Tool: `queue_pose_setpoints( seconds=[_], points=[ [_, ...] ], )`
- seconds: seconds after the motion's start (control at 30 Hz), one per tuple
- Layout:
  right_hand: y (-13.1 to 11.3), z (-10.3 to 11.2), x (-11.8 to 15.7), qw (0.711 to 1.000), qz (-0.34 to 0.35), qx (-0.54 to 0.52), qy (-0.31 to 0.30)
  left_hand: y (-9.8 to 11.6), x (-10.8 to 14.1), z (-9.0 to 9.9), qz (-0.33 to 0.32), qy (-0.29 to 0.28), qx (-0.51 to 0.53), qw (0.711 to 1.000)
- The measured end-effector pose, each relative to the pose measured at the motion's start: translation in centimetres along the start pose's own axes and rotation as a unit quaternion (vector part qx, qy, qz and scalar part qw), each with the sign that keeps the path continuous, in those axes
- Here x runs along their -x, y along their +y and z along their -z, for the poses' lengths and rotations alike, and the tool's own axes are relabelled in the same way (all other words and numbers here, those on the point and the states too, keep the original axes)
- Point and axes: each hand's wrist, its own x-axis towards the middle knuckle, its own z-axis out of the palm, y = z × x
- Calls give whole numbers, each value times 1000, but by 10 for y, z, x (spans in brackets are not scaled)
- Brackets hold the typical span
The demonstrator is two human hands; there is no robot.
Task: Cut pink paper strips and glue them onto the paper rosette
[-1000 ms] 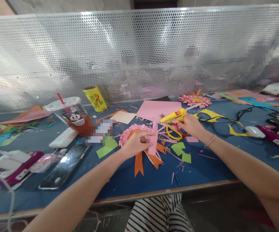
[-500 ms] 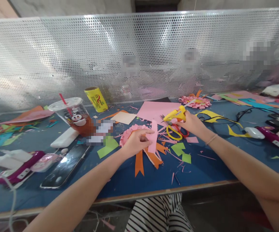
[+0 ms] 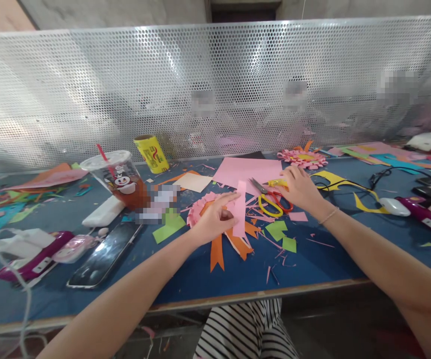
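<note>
My left hand [image 3: 215, 219] pinches a pink paper strip [image 3: 240, 209] between thumb and fingers, holding it upright. Beneath that hand lies a pink pleated paper rosette [image 3: 196, 212] with orange ribbon tails [image 3: 217, 252]; the hand hides part of it. My right hand [image 3: 299, 187] is curled over a small yellow glue gun [image 3: 278, 183], which lies low at the table, its back end covered by the fingers. Just below it rest scissors [image 3: 271, 204] with yellow and red handles, blades apart and pointing up-left.
A pink sheet [image 3: 230, 169] and another pink rosette [image 3: 303, 158] lie behind. To the left stand a drink cup [image 3: 125, 184], a yellow tube [image 3: 151, 154] and a phone [image 3: 105, 257]. Green scraps [image 3: 277, 229] litter the blue table [image 3: 312, 269]. A perforated metal screen [image 3: 237, 65] closes the back.
My right hand has lowered the glue gun from a raised, tilted pose to lie flatter beside the scissors. The left hand keeps the pink strip nearly in place.
</note>
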Motion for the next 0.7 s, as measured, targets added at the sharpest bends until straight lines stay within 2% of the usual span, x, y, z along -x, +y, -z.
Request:
queue_pose_setpoints(
  seconds=[0.03, 0.1, 0.13, 0.2, 0.3, 0.4, 0.5, 0.7],
  points=[
    [-11, 5, 0, 997, 67, -27, 27, 1, 0, -1, 2, 0, 12, 1000],
    [-36, 12, 4, 973, 204, -80, 66, 3, 0, -4, 14, 4, 37, 999],
    [-50, 15, 7, 959, 250, -106, 80, 4, 0, -6, 22, 7, 48, 999],
    [-74, 19, 13, 941, 288, -148, 101, 5, -1, -9, 40, 10, 69, 997],
    [-97, 23, 17, 940, 263, -192, 102, 6, 0, -14, 58, -6, 100, 993],
    [-101, 26, 15, 930, 211, -286, 92, 5, 1, -17, 54, -7, 110, 992],
    [-98, 29, 12, 913, 131, -377, 82, 3, 1, -17, 33, 5, 85, 996],
    [-100, 29, 12, 886, -40, -462, 33, -4, -3, -17, -6, 39, 18, 999]
  ],
)
